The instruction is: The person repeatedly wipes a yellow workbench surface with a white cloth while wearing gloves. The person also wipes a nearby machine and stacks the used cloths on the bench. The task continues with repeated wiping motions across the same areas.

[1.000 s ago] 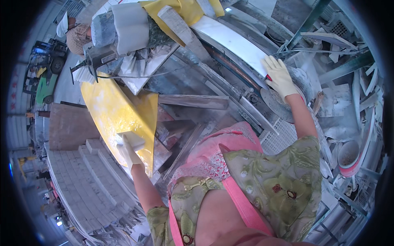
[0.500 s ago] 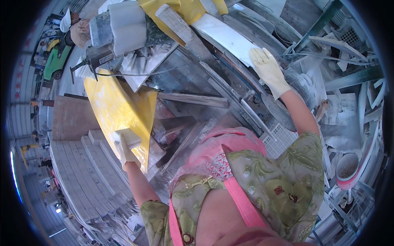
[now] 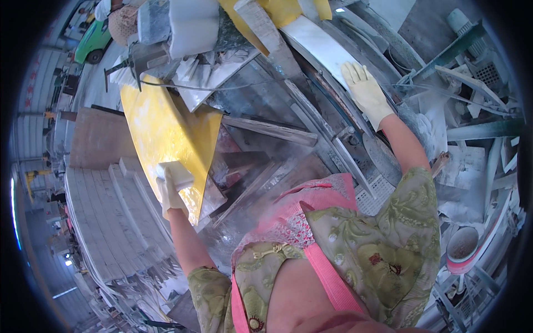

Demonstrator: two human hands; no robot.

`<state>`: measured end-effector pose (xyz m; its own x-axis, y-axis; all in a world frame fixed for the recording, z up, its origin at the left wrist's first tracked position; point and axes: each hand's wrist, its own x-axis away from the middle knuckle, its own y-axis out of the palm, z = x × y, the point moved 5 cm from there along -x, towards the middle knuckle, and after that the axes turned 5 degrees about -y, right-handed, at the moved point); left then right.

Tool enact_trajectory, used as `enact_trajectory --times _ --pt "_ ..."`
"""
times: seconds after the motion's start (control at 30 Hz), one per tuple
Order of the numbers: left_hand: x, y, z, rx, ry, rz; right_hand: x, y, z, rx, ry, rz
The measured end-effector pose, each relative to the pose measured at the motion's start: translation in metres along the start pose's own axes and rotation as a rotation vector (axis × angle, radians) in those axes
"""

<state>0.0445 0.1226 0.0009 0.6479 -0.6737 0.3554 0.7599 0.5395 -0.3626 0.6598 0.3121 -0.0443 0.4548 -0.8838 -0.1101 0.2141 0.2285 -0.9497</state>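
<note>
Gripping a pale block in my gloved left hand, at eight o'clock, I press it against the yellow sheet's lower edge. My right hand lies flat and open on the white slab at one o'clock; best kept firm there. Dusty grey slabs stack at nine o'clock; machine parts and rubble crowd the workshop.

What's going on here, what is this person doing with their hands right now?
A person in pale work gloves stands at a dusty stone-cutting bench. The left hand grips a small white block pressed on the near edge of a glossy yellow slab. The right hand lies flat on a long pale stone strip farther up the bench. Stacked grey stone strips lie to the left, and broken white offcuts are heaped on the right.
</note>
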Motion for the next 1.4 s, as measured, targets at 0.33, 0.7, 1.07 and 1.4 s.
enact_trajectory --times 0.33,0.7,1.07,1.4 --pt "-0.005 -0.029 0.002 -0.22 0.161 -0.228 -0.048 -0.094 -0.034 -0.579 0.317 0.108" --pt "-0.044 -0.025 -0.028 -0.496 0.336 0.213 -0.129 -0.152 -0.448 -1.806 0.016 -0.091" --pt "-0.032 -0.024 0.003 -0.157 0.164 0.017 -0.109 -0.159 -0.486 -1.871 -0.369 -0.184" --pt "0.023 0.0 0.023 -0.035 0.069 0.089 -0.057 -0.043 -0.141 -1.308 0.234 0.348"
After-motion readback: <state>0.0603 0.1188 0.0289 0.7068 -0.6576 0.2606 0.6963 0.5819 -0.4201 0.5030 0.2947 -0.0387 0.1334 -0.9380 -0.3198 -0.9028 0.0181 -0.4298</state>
